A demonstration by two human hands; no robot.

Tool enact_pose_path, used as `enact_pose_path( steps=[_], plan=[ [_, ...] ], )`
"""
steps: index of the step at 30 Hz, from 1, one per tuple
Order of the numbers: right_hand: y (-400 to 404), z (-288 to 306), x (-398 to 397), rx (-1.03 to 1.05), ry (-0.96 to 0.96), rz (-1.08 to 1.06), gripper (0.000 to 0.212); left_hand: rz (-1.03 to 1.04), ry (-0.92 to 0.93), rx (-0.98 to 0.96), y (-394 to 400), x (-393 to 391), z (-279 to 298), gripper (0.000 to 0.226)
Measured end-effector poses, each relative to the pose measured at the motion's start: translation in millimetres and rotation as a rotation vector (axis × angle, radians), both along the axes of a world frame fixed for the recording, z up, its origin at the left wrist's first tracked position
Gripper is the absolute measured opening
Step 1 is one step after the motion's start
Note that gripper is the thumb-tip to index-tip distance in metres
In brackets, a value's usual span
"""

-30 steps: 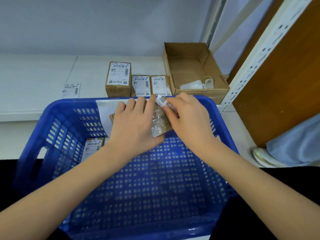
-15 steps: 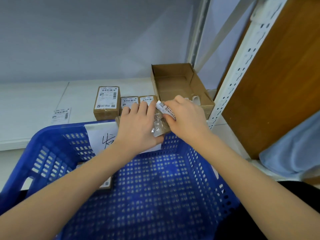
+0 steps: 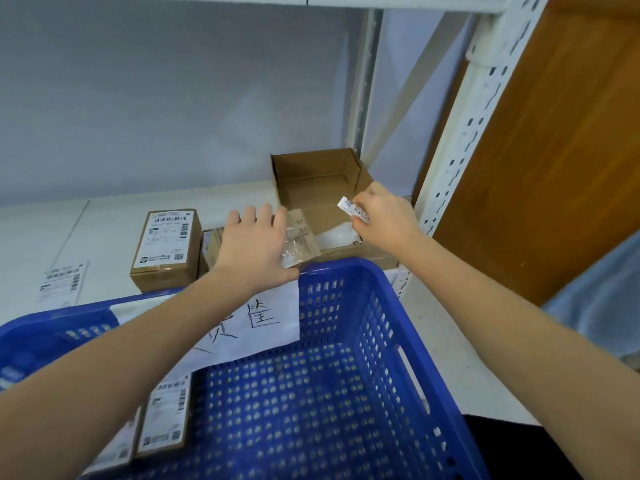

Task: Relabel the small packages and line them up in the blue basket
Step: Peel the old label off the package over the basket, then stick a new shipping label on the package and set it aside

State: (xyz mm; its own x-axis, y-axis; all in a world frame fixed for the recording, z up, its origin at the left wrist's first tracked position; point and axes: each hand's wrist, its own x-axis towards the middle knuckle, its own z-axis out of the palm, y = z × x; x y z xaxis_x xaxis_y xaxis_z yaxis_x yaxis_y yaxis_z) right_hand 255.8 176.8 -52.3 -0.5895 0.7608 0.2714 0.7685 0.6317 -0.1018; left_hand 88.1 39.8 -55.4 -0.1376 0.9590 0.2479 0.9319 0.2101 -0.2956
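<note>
Head view: right hand [image 3: 388, 216] pinches label [image 3: 353, 208], left hand [image 3: 254, 244] holds package [image 3: 299, 240].

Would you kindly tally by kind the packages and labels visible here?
Labelled brown cardboard boxes on the shelf: 2 showing
Labelled brown cardboard boxes in the blue plastic basket: 2
Open brown cardboard carton: 1
Clear-wrapped small packet in the left hand: 1
Peeled white label in the right hand: 1
Loose white label sheet: 1
Total: 8

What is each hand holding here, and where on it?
Left hand grips the small package by its left side; right hand pinches the peeled label at its right end.
</note>
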Motion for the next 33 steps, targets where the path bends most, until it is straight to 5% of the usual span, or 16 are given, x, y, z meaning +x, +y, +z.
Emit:
enact_pose_path(
  steps=[13,28,33],
  plan=[
    [89.3,-60.2,-16.9,-0.12,-0.004,-0.092,0.025,-0.068,0.146,-0.127,38.4,-35.6,20.1,0.093],
    [103.4,-87.8,-47.8,-0.259,-0.106,-0.152,0.029,-0.11,0.052,-0.131,40.7,-45.7,-2.3,0.097],
    [97.5,-74.0,-45.2,-0.173,0.072,-0.115,0.033,-0.102,0.036,-0.14,34.0,-44.7,0.5,0.099]
  ],
)
